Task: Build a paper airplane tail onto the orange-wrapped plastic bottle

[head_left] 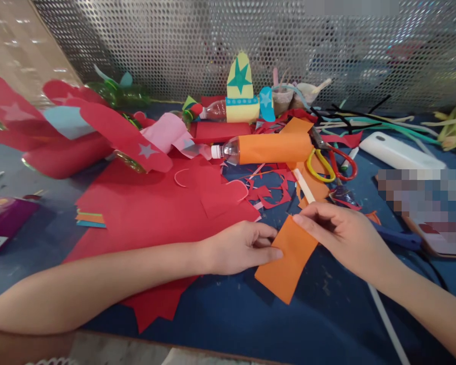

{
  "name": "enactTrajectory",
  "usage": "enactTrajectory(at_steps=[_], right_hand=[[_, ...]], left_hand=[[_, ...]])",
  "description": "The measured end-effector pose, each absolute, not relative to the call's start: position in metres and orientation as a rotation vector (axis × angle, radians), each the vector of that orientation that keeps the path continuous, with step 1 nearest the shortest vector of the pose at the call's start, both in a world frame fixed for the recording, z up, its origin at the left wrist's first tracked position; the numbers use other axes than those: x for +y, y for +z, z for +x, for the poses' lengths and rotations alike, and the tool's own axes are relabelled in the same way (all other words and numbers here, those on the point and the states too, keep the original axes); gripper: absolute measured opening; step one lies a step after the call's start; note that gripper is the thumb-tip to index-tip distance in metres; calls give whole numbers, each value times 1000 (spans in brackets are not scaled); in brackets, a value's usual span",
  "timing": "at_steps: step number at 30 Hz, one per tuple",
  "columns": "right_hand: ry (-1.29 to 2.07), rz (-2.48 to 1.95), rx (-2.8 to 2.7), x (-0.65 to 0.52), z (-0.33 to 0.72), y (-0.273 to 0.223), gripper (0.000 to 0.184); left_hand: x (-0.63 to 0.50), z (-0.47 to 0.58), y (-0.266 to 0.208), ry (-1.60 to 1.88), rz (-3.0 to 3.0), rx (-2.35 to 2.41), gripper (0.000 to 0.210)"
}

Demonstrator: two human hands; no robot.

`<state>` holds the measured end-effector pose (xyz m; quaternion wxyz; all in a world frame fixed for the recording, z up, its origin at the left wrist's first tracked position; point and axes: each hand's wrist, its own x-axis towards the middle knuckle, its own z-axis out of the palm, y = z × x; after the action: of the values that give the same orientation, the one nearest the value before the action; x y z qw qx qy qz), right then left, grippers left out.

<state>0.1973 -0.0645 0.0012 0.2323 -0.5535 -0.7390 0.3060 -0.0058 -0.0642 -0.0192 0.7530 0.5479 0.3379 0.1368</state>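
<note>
Orange paper (pixel 285 274), a small flat piece, is held aslant between both hands at the near side of the blue tabletop (pixel 228 314); whether its lower corner touches down or hangs just above, I cannot tell. The left hand (pixel 237 248) has it between thumb and fingers at the left edge, thumb on top; the right hand (pixel 345 238) pinches the upper end, thumb on the face, fingers largely hidden behind. It should handle as very light, stiff enough to keep flat between two holds, yet quick to crease or tear under a hard squeeze. A gentle pinch close to the edges or corners seems the safest hold, and dry paper is unlikely to slip. Left of it lie overlapping red sheets (pixel 144 213), with red scraps (pixel 264 194) beyond the fingers. Farther back, a bottle wrapped in orange (pixel 275 148) lies on its side, its white cap pointing left, just beside scissors (pixel 333 161) with yellow and red handles. A perforated metal panel (pixel 167 40) closes off the back, and a brown, shiny-patched surface (pixel 11 40) stands at the far left.
</note>
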Motion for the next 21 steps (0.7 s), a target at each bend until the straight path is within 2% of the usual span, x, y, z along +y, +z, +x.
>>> enactTrajectory(at_steps=[15, 21], right_hand=[[915, -1474, -1984, -63, 197, 1, 25], [909, -1476, -1973, -64, 195, 1, 25]], left_hand=[[-65, -5, -20, 294, 1146, 745, 27], [-63, -5, -18, 287, 1146, 756, 17]])
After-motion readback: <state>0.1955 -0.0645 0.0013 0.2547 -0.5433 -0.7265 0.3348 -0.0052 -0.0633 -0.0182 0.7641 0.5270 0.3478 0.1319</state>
